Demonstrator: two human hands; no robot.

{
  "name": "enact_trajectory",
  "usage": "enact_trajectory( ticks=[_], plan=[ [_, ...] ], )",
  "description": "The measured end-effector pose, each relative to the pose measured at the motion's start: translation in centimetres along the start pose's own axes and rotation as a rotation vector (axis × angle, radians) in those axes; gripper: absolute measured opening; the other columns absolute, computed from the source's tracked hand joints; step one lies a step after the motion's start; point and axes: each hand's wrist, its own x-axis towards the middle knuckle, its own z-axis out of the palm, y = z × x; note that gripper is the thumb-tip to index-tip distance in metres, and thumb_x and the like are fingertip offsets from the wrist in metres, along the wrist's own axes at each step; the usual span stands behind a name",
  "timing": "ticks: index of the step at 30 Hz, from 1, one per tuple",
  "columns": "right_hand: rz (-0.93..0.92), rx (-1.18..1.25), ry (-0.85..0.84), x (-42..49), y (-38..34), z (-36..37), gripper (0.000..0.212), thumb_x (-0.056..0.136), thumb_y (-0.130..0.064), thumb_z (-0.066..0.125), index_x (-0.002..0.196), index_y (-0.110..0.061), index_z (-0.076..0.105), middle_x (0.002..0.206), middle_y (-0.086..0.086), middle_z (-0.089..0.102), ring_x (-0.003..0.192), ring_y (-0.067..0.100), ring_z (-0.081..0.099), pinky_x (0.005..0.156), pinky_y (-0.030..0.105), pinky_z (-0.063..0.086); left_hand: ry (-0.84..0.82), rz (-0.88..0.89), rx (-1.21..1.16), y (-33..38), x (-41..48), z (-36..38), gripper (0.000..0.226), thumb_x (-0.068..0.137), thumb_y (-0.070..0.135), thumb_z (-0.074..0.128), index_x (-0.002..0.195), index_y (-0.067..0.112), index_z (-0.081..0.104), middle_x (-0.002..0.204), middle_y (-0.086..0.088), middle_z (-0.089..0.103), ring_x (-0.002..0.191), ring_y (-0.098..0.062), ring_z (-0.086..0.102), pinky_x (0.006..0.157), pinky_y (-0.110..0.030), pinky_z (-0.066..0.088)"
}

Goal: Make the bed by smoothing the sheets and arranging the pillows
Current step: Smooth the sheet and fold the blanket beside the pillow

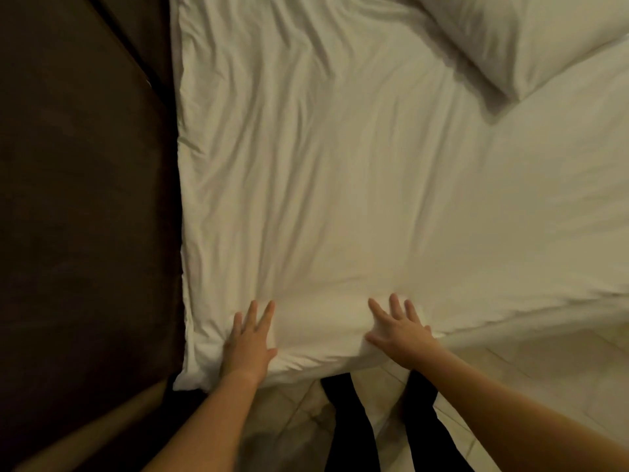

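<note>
Both your hands flat on the near edge of the white duvet (340, 199)

Your left hand (250, 338) presses down by the near-left corner, fingers straight and spread; your right hand (400, 327) does the same just right of it, gripping nothing. Creases run across the left side, and the pillow (531, 39) sits far right.

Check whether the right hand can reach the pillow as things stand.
Probably not without leaning: the right hand presses the sheet at the near edge; the pillow lies far across, nothing between.
</note>
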Motion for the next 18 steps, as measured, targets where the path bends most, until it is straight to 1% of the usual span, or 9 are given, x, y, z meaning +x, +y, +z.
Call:
enact_trajectory(
  ticks=[3, 5, 7, 9, 10, 11, 13, 16, 18],
  plan=[
    [-0.054, -0.024, -0.063, -0.5, 0.4, -1.0, 0.07, 0.097, -0.067, 0.033, 0.158, -0.046, 0.007, 0.17, 0.003, -0.001, 0.156, 0.034, -0.003, 0.123, 0.059, 0.012, -0.062, -0.026, -0.048, 0.4, -0.3, -0.8, 0.103, 0.097, 0.028, 0.062, 0.152, 0.052, -0.022, 0.171, 0.005, -0.014, 0.157, -0.034, -0.002, 0.126, -0.043, 0.02],
    [-0.078, 0.024, -0.06, -1.0, 0.8, -3.0, 0.057, 0.103, -0.056, 0.034, 0.157, -0.037, 0.031, 0.167, 0.006, 0.021, 0.153, 0.031, 0.021, 0.123, 0.046, 0.02, -0.148, -0.069, -0.05, 1.4, -0.2, -2.8, 0.09, 0.097, 0.017, 0.049, 0.158, 0.05, -0.008, 0.171, 0.006, -0.007, 0.156, -0.034, 0.007, 0.123, -0.046, 0.027],
    [-0.052, 0.137, 0.1, -1.2, 1.7, -5.0, 0.049, 0.105, -0.047, 0.039, 0.151, -0.03, 0.045, 0.161, 0.002, 0.038, 0.144, 0.024, 0.04, 0.116, 0.036, 0.032, -0.152, -0.105, -0.03, 3.2, 0.0, -5.5, 0.071, 0.095, 0.025, 0.042, 0.159, 0.042, 0.018, 0.169, 0.003, 0.015, 0.148, -0.034, 0.028, 0.116, -0.048, 0.037],
    [-0.039, 0.172, 0.312, -1.3, 3.2, -6.6, 0.05, 0.105, -0.045, 0.043, 0.153, -0.031, 0.042, 0.163, -0.002, 0.033, 0.147, 0.021, 0.037, 0.116, 0.035, 0.031, -0.025, -0.103, 0.004, 5.6, 0.1, -7.8, 0.053, 0.096, 0.032, 0.039, 0.15, 0.031, 0.042, 0.157, -0.003, 0.039, 0.138, -0.033, 0.041, 0.111, -0.045, 0.041],
    [-0.033, 0.157, 0.383, -1.3, 4.2, -7.1, 0.053, 0.105, -0.044, 0.043, 0.156, -0.033, 0.037, 0.165, -0.002, 0.027, 0.15, 0.022, 0.031, 0.118, 0.037, 0.029, 0.062, -0.078, -0.002, 6.8, 0.3, -8.4, 0.051, 0.099, 0.035, 0.04, 0.149, 0.028, 0.043, 0.157, -0.006, 0.041, 0.141, -0.033, 0.038, 0.114, -0.043, 0.039],
    [-0.016, 0.132, 0.427, -1.1, 5.3, -7.3, 0.055, 0.105, -0.045, 0.043, 0.158, -0.034, 0.031, 0.167, -0.002, 0.022, 0.153, 0.024, 0.024, 0.12, 0.04, 0.027, 0.142, -0.033, -0.036, 8.2, 0.4, -8.7, 0.054, 0.101, 0.037, 0.042, 0.154, 0.028, 0.038, 0.161, -0.008, 0.034, 0.146, -0.033, 0.031, 0.119, -0.043, 0.033],
    [0.037, 0.085, 0.47, -0.3, 8.2, -7.6, 0.061, 0.105, -0.046, 0.043, 0.16, -0.037, 0.019, 0.169, 0.0, 0.013, 0.155, 0.029, 0.015, 0.121, 0.046, 0.025, 0.224, 0.112, -0.13, 11.5, 0.8, -8.6, 0.065, 0.103, 0.042, 0.047, 0.162, 0.032, 0.02, 0.17, -0.007, 0.015, 0.154, -0.033, 0.015, 0.124, -0.043, 0.022],
    [0.125, 0.052, 0.437, 0.2, 11.7, -7.5, 0.065, 0.105, -0.042, 0.041, 0.161, -0.033, 0.01, 0.169, 0.008, 0.011, 0.153, 0.035, 0.018, 0.121, 0.051, 0.028, 0.149, 0.239, -0.187, 16.2, 1.3, -6.2, 0.074, 0.103, 0.052, 0.046, 0.162, 0.04, 0.003, 0.172, -0.001, -0.004, 0.156, -0.031, 0.004, 0.127, -0.045, 0.014],
    [0.152, 0.027, 0.281, 0.0, 13.1, -6.5, 0.065, 0.107, -0.037, 0.039, 0.162, -0.024, 0.007, 0.168, 0.01, 0.012, 0.149, 0.037, 0.022, 0.121, 0.047, 0.025, 0.05, 0.209, -0.141, 18.0, 0.8, -3.4, 0.078, 0.1, 0.06, 0.045, 0.159, 0.047, -0.004, 0.171, 0.004, -0.011, 0.157, -0.033, -0.002, 0.126, -0.049, 0.013]
  ],
)
